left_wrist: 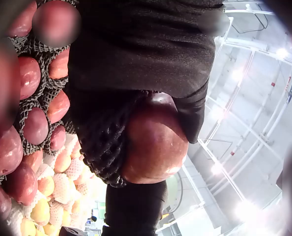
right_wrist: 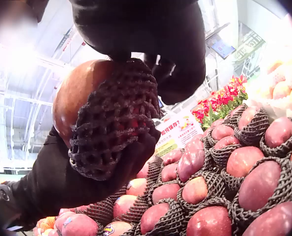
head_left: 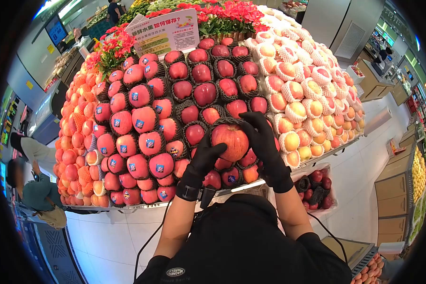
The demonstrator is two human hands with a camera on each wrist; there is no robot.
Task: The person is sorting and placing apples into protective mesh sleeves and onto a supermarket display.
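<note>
A large red apple (head_left: 230, 142) sits partly inside a black foam net (right_wrist: 117, 123), held above the apple display. My left hand (head_left: 206, 154), in a black glove, grips the apple and its net from the left, with the thumb across the apple's front. Beneath the netted fruit, that same gloved hand shows in the right wrist view. My right hand (head_left: 265, 146), also gloved, is at the net's upper edge, its thumb and fingers pinching there. In the left wrist view the bare side of the apple (left_wrist: 158, 142) faces the camera, and the net covers its other side.
Rows of red apples (head_left: 205, 93) in black nets lie below the hands. Stickered apples (head_left: 144, 119) are at left, white-netted fruit (head_left: 296, 90) at right. A sign (head_left: 165, 33) and red flowers (head_left: 232, 16) stand behind. A clear bag of apples (head_left: 317, 189) is low at right.
</note>
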